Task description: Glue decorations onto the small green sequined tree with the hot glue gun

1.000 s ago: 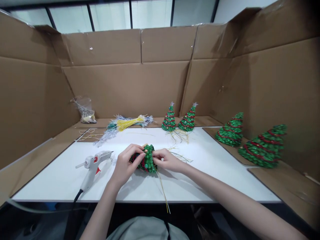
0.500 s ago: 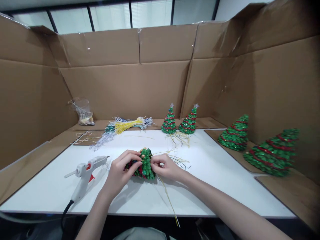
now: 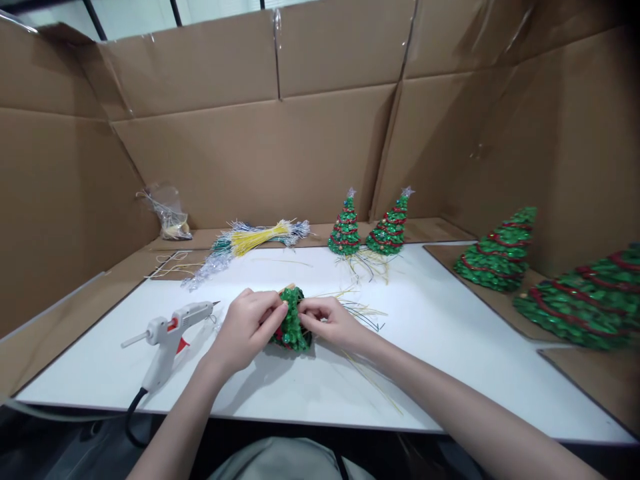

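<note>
A small green Christmas tree with red trim lies on its side on the white tabletop, its base turned to the right. My left hand is closed on its decorated side, thumb and fingers meeting over the green surface. At the base end my right hand pinches with its fingertips at the opening, where thin wires come out; exactly what it grips is partly hidden. Thin yellow wires trail below the right forearm.
A white glue gun stands left. Behind lie yellow wire bundles, clear stars and a plastic bag. Two star-topped trees stand at the back, two more trees at right. Cardboard walls surround the table.
The left fingers have closed together on the tree and cover more of it. The trailing yellow wires have swung right. The camera view has tilted down and shifted a little.
</note>
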### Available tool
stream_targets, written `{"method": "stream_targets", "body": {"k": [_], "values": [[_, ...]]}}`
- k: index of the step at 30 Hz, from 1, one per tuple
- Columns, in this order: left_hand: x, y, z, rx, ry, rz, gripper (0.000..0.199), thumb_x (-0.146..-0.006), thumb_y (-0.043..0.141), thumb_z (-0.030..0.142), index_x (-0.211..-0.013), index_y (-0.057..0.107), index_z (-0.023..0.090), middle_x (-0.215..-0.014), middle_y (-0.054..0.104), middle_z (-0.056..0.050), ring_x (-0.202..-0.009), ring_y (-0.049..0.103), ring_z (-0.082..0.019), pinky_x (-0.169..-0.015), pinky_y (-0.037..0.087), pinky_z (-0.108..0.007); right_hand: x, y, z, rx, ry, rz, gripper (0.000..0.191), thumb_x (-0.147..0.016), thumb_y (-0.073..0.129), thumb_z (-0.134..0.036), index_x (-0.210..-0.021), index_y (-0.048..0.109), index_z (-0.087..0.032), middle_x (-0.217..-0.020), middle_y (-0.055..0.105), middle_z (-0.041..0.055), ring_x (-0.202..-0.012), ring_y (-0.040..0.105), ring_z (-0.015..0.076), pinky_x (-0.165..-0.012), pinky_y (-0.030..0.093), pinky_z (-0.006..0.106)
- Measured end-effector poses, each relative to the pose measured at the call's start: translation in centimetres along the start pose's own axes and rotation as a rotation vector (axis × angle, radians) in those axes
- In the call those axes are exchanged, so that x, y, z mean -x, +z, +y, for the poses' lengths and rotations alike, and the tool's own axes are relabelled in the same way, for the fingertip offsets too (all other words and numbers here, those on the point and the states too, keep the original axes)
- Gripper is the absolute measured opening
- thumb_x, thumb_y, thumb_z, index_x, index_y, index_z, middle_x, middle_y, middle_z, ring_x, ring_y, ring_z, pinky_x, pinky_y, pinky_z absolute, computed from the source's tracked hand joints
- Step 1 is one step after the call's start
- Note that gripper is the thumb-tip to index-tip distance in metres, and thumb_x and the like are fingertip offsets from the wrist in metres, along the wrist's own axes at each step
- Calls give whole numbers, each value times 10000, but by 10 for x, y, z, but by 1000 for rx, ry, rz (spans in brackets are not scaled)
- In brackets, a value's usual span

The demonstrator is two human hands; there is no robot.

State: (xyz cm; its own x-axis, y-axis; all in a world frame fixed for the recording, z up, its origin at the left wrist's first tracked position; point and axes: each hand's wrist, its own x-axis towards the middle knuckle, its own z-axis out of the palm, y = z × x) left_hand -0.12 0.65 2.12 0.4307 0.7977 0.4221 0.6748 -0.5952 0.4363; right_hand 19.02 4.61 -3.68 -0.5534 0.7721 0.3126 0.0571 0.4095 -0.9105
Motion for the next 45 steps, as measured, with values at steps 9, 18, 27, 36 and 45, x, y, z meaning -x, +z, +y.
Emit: {"method": "stream_targets", "body": {"k": [9,18,27,36,45], "values": [[3,-3,2,26,-28,14,363,-970,439,316,-624,402,214,-544,416,61,-523,410,-113,-565,323,-249,-1,1,1,-42,20,-2,258,-852,550,-368,-697,522,-163,-539,343,-63,-519,302,89,-490,237,225],[9,-8,-9,49,138,43,120,-952,507,199,-931,624,212,-856,613,-27,-802,567,-156,-740,422,-273,0,1,-2,-54,14,17,245,-857,534,-349,-698,523,-163,-544,327,-65,-519,290,89,-492,223,231],[1,-7,-16,0,215,93,179,-932,502,158,-831,638,214,-824,626,-35,-791,571,-174,-738,433,-301,0,1,1,-23,8,-17,235,-850,549,-357,-728,548,-155,-550,330,-66,-524,289,86,-494,232,225],[0,3,-12,-53,179,166,185,-905,456,115,-771,535,216,-758,590,-27,-719,525,-180,-679,409,-315,0,2,1,-18,5,5,220,-849,546,-330,-711,548,-159,-551,331,-63,-532,297,90,-501,235,229],[1,13,-7,-124,143,250,214,-846,438,50,-729,485,222,-707,566,-14,-676,489,-186,-656,372,-327,-2,0,-1,-4,-12,-8,237,-849,538,-339,-697,547,-157,-543,330,-62,-515,288,87,-485,226,229]]}}
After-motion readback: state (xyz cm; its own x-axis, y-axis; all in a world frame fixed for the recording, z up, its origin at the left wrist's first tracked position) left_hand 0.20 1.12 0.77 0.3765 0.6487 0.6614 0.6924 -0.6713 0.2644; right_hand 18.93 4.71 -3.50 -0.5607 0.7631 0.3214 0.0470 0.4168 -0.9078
